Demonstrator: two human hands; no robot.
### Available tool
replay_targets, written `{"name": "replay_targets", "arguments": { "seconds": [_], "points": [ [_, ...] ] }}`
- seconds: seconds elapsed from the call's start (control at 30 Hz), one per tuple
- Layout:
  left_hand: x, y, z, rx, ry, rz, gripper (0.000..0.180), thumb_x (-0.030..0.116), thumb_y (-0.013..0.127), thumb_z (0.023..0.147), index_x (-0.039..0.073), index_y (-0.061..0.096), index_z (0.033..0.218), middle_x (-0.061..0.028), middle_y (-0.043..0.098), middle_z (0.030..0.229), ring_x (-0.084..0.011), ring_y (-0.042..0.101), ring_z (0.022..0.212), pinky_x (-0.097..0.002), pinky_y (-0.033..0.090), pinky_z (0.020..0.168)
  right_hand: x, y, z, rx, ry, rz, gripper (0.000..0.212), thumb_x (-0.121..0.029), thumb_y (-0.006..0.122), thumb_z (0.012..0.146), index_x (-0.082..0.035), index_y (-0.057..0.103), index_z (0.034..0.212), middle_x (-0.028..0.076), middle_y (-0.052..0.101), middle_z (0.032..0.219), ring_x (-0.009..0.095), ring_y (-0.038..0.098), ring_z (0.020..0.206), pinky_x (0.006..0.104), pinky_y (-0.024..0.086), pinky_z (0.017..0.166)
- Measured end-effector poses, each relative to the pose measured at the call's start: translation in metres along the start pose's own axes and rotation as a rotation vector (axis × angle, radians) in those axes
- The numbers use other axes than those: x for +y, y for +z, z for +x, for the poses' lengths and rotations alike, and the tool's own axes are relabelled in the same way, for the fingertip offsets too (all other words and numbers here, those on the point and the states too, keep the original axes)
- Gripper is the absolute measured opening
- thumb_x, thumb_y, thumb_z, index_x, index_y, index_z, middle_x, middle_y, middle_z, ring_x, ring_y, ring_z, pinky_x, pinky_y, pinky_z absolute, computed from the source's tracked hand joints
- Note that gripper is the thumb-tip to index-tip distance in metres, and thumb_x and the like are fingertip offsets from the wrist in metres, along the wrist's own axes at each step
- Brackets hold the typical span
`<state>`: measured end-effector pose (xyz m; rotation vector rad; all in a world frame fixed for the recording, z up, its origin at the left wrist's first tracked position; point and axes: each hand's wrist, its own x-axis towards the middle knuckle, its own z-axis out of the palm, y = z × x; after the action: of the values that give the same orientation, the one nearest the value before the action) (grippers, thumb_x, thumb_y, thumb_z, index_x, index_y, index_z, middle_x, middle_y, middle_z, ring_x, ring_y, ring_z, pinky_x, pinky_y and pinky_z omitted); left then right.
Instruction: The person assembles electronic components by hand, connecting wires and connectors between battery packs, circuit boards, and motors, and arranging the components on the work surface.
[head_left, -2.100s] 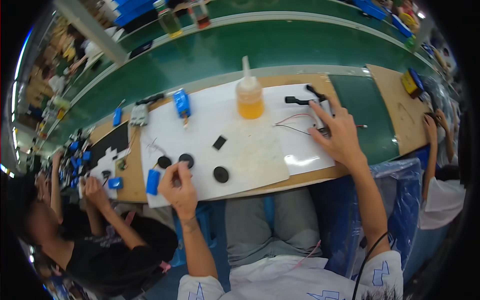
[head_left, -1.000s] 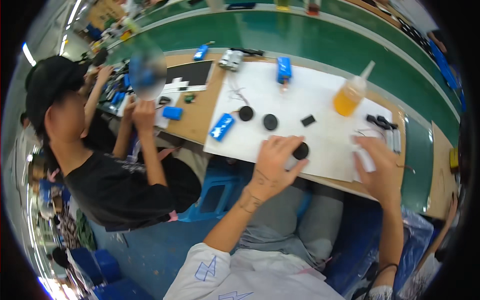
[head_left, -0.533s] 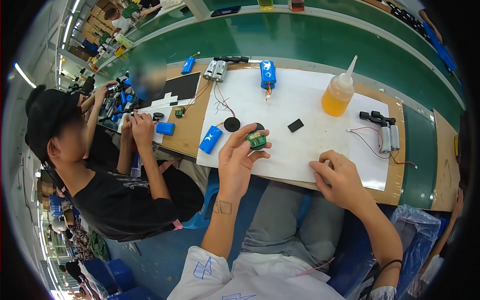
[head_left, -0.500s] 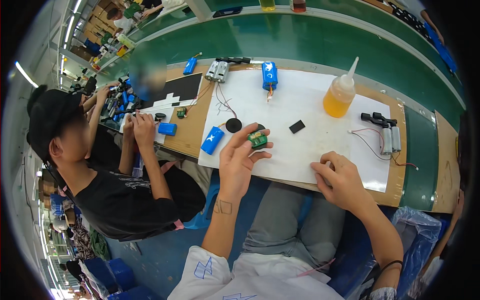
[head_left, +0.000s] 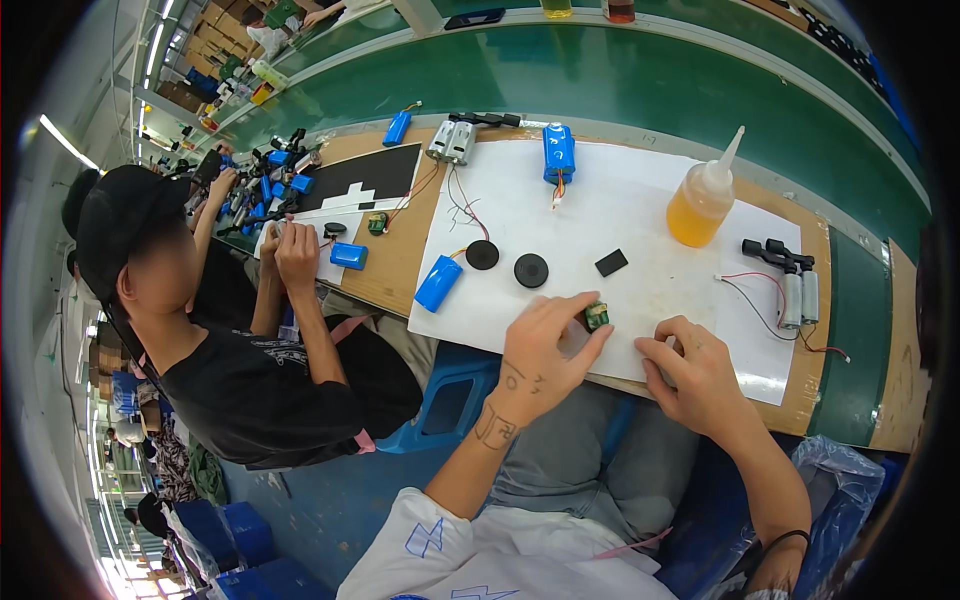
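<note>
Green circuit board [head_left: 597, 316] in the pinch grip of the left hand [head_left: 543, 360], now nearer the right hand [head_left: 697, 378] (grip unclear).

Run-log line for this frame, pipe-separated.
left hand: pinching green circuit board | right hand: curled, no object visible | white sheet: squeeze bottle, black discs

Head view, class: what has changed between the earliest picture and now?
The right hand has left the grey cylinders, moving left; the left hand has moved right and now grips a green circuit board. The squeeze bottle and black rectangle stayed put.
</note>
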<state>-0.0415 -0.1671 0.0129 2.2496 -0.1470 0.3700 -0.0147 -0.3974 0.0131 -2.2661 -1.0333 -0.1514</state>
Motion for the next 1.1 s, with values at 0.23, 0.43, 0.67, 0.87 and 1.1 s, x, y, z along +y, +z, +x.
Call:
{"name": "replay_targets", "arguments": {
  "seconds": [0.23, 0.43, 0.67, 0.87, 1.1],
  "points": [
    [-0.028, -0.029, 0.012, 0.285, 0.120, 0.317, 0.040, 0.006, 0.082, 0.080, 0.004, 0.072, 0.119, -0.0088, 0.072, 0.105, -0.0246, 0.062, 0.089, -0.0335, 0.051, 0.074, 0.000, 0.000, 0.002, -0.019, 0.004, -0.030, 0.027, -0.005, 0.074, 0.083, -0.006, 0.067, 0.109, 0.011, 0.057, 0.099, 0.027, 0.062, 0.077, 0.0390, 0.051, 0.069],
    [-0.043, -0.022, 0.027, 0.143, 0.124, 0.198, 0.033, 0.006, 0.077, 0.088, 0.002, 0.071, 0.120, -0.0118, 0.069, 0.121, -0.0259, 0.065, 0.098, -0.0339, 0.053, 0.081, -0.015, -0.009, 0.018, -0.070, 0.094, -0.036, 0.037, -0.011, 0.076, 0.084, -0.007, 0.064, 0.119, 0.012, 0.057, 0.105, 0.029, 0.064, 0.083, 0.0404, 0.054, 0.072],
    [-0.029, -0.015, 0.031, 0.086, -0.293, -0.804, 0.041, -0.003, 0.079, 0.087, -0.006, 0.063, 0.125, -0.0134, 0.069, 0.112, -0.0171, 0.067, 0.097, -0.0293, 0.060, 0.081, -0.011, 0.029, 0.065, -0.051, 0.039, -0.192, 0.044, -0.029, 0.085, 0.079, -0.004, 0.067, 0.111, 0.013, 0.058, 0.108, 0.027, 0.066, 0.089, 0.0384, 0.056, 0.065],
    [-0.027, -0.005, 0.041, 0.026, -0.353, -0.983, 0.029, 0.004, 0.071, 0.098, -0.005, 0.057, 0.122, -0.0213, 0.071, 0.114, -0.0249, 0.074, 0.100, -0.0347, 0.064, 0.083, 0.000, 0.028, 0.051, 0.113, -0.019, -0.273, 0.021, -0.015, 0.073, 0.089, -0.001, 0.069, 0.103, 0.013, 0.064, 0.088, 0.023, 0.067, 0.079, 0.0341, 0.057, 0.059],
    [-0.019, 0.011, 0.038, -0.129, -0.308, -0.929, 0.039, 0.000, 0.063, 0.100, -0.008, 0.054, 0.136, -0.0263, 0.068, 0.122, -0.0253, 0.075, 0.096, -0.0338, 0.063, 0.087, 0.026, -0.011, 0.036, 0.179, 0.651, 1.200, 0.038, -0.004, 0.046, 0.101, 0.005, 0.058, 0.136, 0.019, 0.071, 0.106, 0.020, 0.070, 0.083, 0.0334, 0.061, 0.070]
  ]
}}
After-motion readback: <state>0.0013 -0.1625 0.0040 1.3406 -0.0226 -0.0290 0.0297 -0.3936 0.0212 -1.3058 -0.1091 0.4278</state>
